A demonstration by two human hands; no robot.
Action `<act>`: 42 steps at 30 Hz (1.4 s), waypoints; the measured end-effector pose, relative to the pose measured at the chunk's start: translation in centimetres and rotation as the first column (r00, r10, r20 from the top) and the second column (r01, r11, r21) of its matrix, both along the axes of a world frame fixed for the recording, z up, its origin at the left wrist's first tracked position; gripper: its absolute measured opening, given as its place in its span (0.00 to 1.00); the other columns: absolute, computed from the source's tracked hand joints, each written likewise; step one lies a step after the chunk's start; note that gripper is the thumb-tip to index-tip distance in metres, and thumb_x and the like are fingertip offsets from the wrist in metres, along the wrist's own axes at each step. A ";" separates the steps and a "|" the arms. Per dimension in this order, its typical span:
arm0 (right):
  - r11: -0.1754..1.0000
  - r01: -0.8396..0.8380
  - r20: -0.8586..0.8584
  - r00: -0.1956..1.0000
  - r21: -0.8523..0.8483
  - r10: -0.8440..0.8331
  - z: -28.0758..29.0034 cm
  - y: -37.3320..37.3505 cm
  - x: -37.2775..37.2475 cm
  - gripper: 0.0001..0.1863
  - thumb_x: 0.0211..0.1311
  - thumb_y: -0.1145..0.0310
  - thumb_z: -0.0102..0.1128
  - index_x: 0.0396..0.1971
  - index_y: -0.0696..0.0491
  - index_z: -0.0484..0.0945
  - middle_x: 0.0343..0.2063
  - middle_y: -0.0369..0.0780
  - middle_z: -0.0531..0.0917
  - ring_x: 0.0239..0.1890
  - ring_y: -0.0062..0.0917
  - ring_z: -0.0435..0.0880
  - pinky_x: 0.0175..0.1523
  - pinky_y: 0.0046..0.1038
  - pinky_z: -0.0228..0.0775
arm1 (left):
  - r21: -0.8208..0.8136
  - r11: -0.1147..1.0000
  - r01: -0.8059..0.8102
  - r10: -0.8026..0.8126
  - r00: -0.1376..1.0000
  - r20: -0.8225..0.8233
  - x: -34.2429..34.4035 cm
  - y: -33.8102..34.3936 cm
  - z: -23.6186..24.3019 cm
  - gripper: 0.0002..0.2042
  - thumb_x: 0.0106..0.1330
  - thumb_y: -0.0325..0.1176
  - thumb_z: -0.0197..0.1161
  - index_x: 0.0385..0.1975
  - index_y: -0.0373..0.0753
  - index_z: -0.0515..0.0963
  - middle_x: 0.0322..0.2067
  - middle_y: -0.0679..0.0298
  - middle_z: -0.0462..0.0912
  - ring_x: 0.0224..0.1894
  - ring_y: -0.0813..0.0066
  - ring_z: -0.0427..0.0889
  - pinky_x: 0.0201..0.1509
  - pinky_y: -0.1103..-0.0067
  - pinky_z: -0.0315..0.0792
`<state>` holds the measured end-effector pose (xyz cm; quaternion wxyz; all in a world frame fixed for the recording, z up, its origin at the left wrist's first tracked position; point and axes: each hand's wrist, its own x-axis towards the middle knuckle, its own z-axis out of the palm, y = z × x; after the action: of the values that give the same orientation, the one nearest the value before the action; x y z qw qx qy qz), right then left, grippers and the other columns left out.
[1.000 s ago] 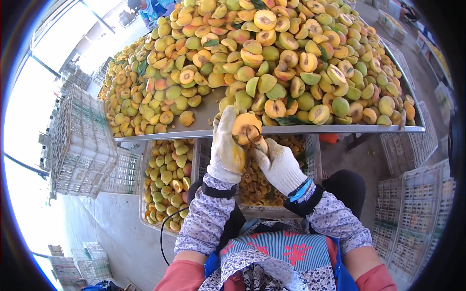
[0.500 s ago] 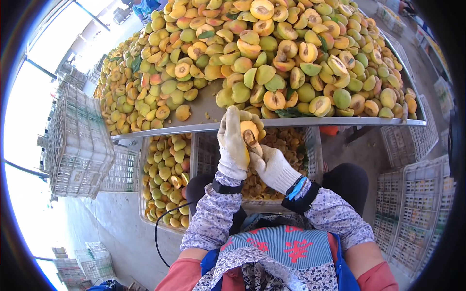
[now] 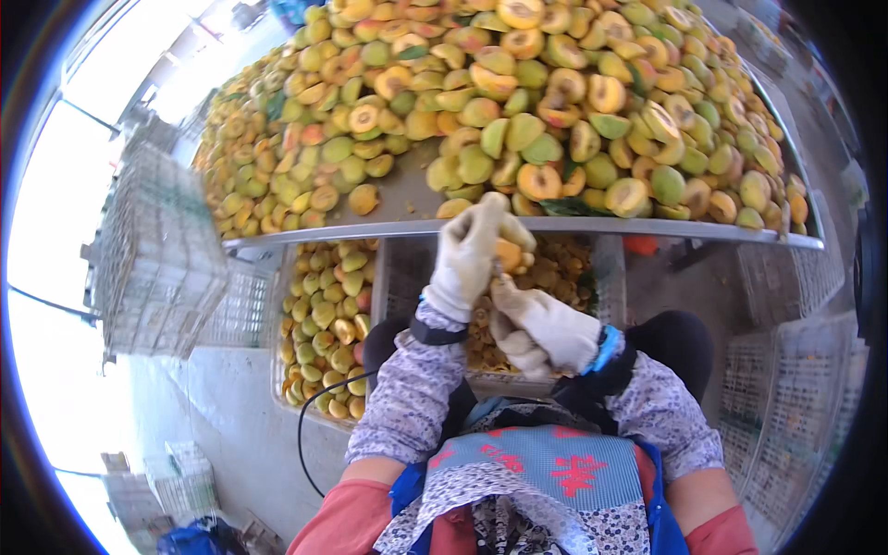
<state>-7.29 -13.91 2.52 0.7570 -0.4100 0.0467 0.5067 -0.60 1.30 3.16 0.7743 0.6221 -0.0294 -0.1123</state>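
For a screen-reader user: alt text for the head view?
Two white-gloved hands, left hand and right hand, hold an orange fruit half beneath a metal table heaped with halved yellow-green fruit.

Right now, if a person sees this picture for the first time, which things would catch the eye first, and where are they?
First comes the huge heap of yellow-green fruit, many pieces halved, filling the metal table across the top. Just below its front edge, at the centre, the left hand in a white glove holds an orange fruit half, with the gloved right hand right against it. Lower left, a crate of whole fruit stands under the table.
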 end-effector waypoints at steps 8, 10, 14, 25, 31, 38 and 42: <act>0.998 0.056 0.109 0.992 0.008 -0.056 -0.7 0.1 -0.5 0.26 0.75 0.38 0.48 0.30 0.47 0.72 0.13 0.27 0.62 0.09 0.12 0.55 0.14 0.20 0.46 | -0.574 0.818 -0.038 -0.126 0.961 -0.244 0.0 -0.7 0.1 0.19 0.76 0.53 0.53 0.34 0.42 0.73 0.30 0.59 0.80 0.28 0.61 0.82 0.29 0.71 0.75; 0.964 0.126 0.403 0.915 -0.235 -0.021 -2.1 1.0 -0.7 0.28 0.72 0.36 0.51 0.29 0.48 0.71 0.12 0.28 0.64 0.09 0.15 0.59 0.14 0.22 0.53 | -0.613 0.747 -0.256 0.041 0.939 -0.343 1.6 0.8 -0.9 0.19 0.74 0.54 0.56 0.37 0.41 0.74 0.31 0.59 0.79 0.31 0.60 0.82 0.32 0.66 0.79; 0.465 0.361 0.579 0.349 -0.809 0.736 -6.5 0.7 0.4 0.23 0.71 0.49 0.53 0.41 0.57 0.83 0.31 0.50 0.86 0.37 0.45 0.86 0.45 0.44 0.76 | -0.661 0.614 -0.432 0.278 0.902 -0.331 1.7 8.1 0.5 0.16 0.72 0.49 0.62 0.40 0.39 0.77 0.36 0.58 0.83 0.38 0.56 0.85 0.45 0.58 0.82; 0.312 0.241 0.373 0.280 -0.919 0.884 -8.8 2.4 0.6 0.20 0.66 0.52 0.53 0.50 0.46 0.84 0.37 0.48 0.87 0.40 0.44 0.85 0.47 0.46 0.77 | 0.723 0.047 -0.689 0.751 0.502 0.430 2.7 37.3 -18.3 0.28 0.66 0.51 0.63 0.49 0.26 0.78 0.46 0.40 0.83 0.51 0.35 0.78 0.56 0.55 0.72; 0.285 0.204 0.340 0.326 -0.936 0.882 -9.7 2.6 1.3 0.22 0.68 0.47 0.51 0.53 0.40 0.83 0.40 0.46 0.87 0.40 0.44 0.87 0.46 0.47 0.78 | 0.973 -0.192 -0.127 0.436 0.877 0.200 10.6 35.6 -23.5 0.39 0.68 0.58 0.56 0.74 0.44 0.58 0.76 0.50 0.53 0.75 0.43 0.54 0.76 0.55 0.53; 0.247 0.162 0.289 0.350 -0.955 0.891 -10.2 3.8 1.9 0.23 0.68 0.45 0.51 0.51 0.43 0.82 0.38 0.48 0.87 0.40 0.46 0.86 0.46 0.46 0.78 | 0.992 0.120 -0.039 0.376 0.926 -0.009 12.1 37.6 -26.5 0.35 0.72 0.56 0.54 0.73 0.41 0.62 0.74 0.50 0.58 0.75 0.46 0.56 0.77 0.58 0.52; 0.317 0.251 0.396 0.400 -0.915 0.826 -7.4 3.2 1.4 0.26 0.67 0.45 0.53 0.52 0.49 0.81 0.39 0.49 0.87 0.41 0.45 0.87 0.48 0.45 0.77 | 0.555 0.081 -0.828 0.689 0.449 0.569 7.4 32.2 -19.9 0.28 0.74 0.46 0.57 0.67 0.34 0.69 0.67 0.45 0.68 0.67 0.44 0.69 0.71 0.59 0.64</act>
<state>-5.92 -10.67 -4.90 0.1723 -0.9341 -0.1670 0.2642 6.83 33.54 -16.74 0.3506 0.8166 0.2887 0.3561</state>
